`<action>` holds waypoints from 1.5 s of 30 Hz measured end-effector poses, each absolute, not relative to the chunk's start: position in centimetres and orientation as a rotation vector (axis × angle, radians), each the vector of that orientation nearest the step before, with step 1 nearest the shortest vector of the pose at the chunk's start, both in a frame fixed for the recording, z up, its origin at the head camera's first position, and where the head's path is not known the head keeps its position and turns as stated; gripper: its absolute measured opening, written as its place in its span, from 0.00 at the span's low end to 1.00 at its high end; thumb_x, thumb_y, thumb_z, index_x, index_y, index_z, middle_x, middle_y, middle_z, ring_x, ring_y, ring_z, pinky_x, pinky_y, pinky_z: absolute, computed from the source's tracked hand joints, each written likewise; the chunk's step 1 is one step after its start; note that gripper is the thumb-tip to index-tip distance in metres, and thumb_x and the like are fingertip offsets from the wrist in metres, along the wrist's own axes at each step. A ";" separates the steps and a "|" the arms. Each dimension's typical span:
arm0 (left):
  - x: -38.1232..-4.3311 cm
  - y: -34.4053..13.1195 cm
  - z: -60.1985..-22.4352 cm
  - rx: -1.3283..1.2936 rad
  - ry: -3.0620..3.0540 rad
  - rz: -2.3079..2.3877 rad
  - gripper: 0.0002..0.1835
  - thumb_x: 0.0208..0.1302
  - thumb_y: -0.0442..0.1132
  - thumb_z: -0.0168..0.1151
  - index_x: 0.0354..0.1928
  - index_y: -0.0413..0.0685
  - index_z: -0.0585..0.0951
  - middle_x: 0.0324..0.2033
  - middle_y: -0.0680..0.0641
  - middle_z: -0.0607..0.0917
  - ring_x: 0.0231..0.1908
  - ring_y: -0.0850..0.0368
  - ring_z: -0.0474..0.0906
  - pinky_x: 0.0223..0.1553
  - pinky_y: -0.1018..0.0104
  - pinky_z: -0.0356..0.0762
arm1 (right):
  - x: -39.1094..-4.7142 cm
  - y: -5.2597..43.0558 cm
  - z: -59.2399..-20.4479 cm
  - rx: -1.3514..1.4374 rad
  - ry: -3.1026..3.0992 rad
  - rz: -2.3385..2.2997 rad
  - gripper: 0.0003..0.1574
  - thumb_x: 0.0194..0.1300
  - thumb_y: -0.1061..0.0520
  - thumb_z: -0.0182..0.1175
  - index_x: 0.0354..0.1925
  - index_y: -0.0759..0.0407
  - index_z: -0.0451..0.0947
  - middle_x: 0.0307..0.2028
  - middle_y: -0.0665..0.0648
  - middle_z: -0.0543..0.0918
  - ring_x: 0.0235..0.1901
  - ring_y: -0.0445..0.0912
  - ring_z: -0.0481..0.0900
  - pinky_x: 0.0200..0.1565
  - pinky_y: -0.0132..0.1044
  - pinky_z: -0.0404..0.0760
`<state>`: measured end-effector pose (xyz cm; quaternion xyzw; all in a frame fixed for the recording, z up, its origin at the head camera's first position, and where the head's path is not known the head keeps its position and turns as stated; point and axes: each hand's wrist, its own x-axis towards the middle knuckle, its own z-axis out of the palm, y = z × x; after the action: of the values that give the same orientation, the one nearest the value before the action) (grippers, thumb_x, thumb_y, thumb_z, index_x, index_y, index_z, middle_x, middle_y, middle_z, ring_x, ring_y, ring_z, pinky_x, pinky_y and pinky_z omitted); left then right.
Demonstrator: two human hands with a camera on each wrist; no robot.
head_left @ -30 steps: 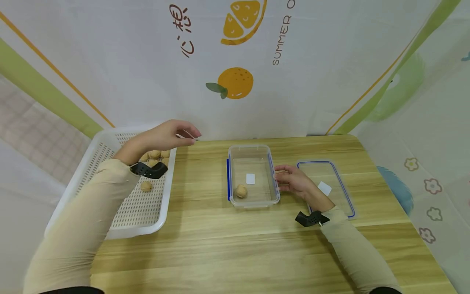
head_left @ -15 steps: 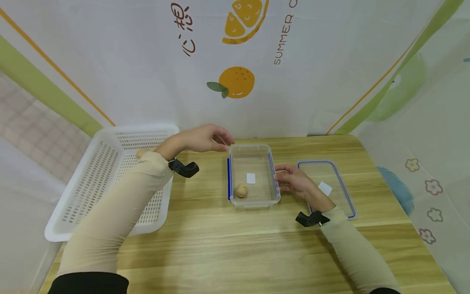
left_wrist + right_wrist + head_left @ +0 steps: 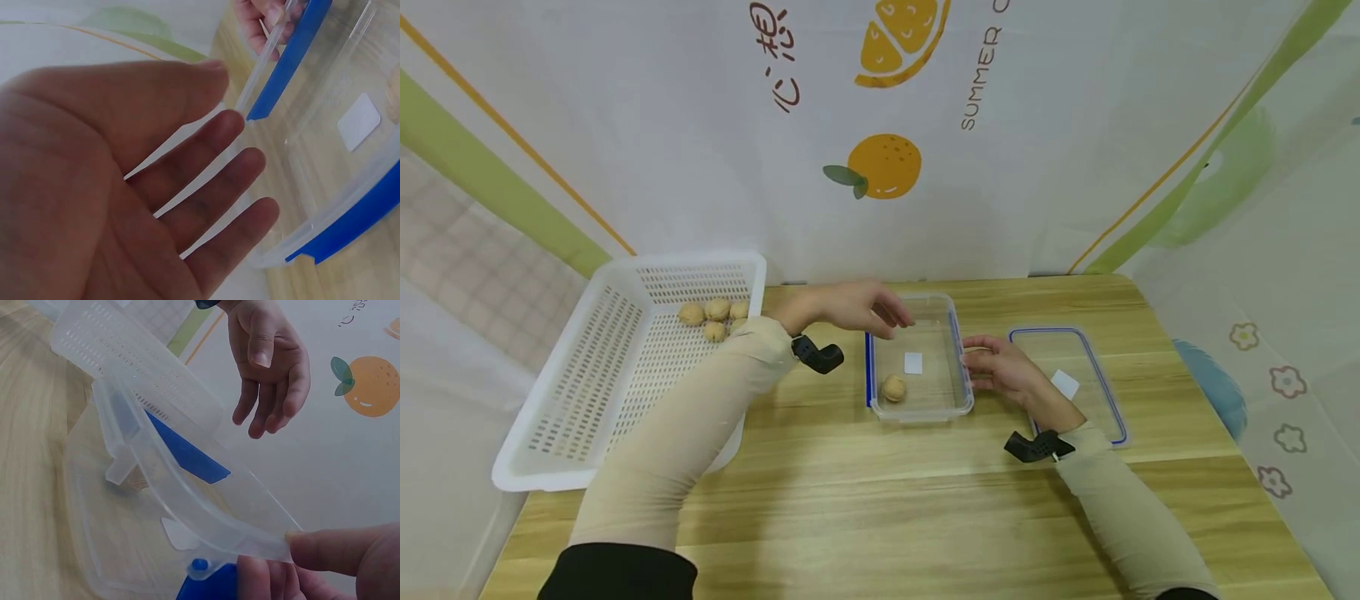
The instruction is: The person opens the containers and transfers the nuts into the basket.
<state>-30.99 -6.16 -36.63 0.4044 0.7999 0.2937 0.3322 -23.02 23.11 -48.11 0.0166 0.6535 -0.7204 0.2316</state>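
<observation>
A clear plastic food box (image 3: 936, 387) with blue clips stands uncovered mid-table. One walnut (image 3: 893, 388) lies at its near left corner, beside a white label (image 3: 913, 363). Above the box's far left part hovers my left hand (image 3: 861, 307), its fingers loosely bent. Nothing shows in its palm in the left wrist view, where the hand (image 3: 69, 169) has its fingers spread. At the box's right side, my right hand (image 3: 1000, 364) grips the wall. The right wrist view shows its thumb (image 3: 331, 550) on the rim with the fingers curled beneath.
A white perforated basket (image 3: 550, 482) at the left holds several walnuts (image 3: 717, 309) in its far right corner, partly behind my left sleeve (image 3: 700, 408). The flat clear lid (image 3: 1093, 408) with a blue seal lies right of the box. A printed curtain (image 3: 700, 167) hangs behind the table.
My left hand has moved right, from above the basket to above the box, uncovering the walnuts in the basket. My right hand has stayed at the box's side.
</observation>
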 end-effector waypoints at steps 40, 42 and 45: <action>-29.7 -1.0 -40.5 0.947 2.009 0.145 0.21 0.63 0.26 0.69 0.58 0.43 0.82 0.58 0.42 0.82 0.61 0.50 0.76 0.61 0.65 0.75 | -23.1 23.1 -48.1 0.062 1.786 -1.991 0.24 0.75 0.69 0.53 0.65 0.73 0.62 0.34 0.51 0.83 0.34 0.40 0.82 0.34 0.31 0.85; -29.6 -1.0 -40.6 0.941 2.009 0.130 0.21 0.63 0.26 0.69 0.58 0.43 0.82 0.59 0.43 0.82 0.61 0.50 0.75 0.62 0.65 0.74 | -23.1 23.1 -48.1 0.063 1.788 -1.989 0.24 0.75 0.69 0.53 0.65 0.73 0.62 0.34 0.50 0.83 0.34 0.40 0.82 0.34 0.31 0.85; -29.5 -1.0 -40.7 0.933 2.013 0.122 0.20 0.62 0.25 0.69 0.56 0.44 0.83 0.57 0.45 0.83 0.59 0.53 0.76 0.62 0.66 0.74 | -23.1 23.1 -48.1 0.059 1.786 -1.989 0.24 0.75 0.69 0.52 0.65 0.74 0.61 0.34 0.50 0.83 0.34 0.40 0.82 0.34 0.31 0.85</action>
<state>-29.48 -0.96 -40.70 0.3763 0.8119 0.0491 0.4436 -23.06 23.09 -48.08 0.0216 0.6498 -0.7236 0.2317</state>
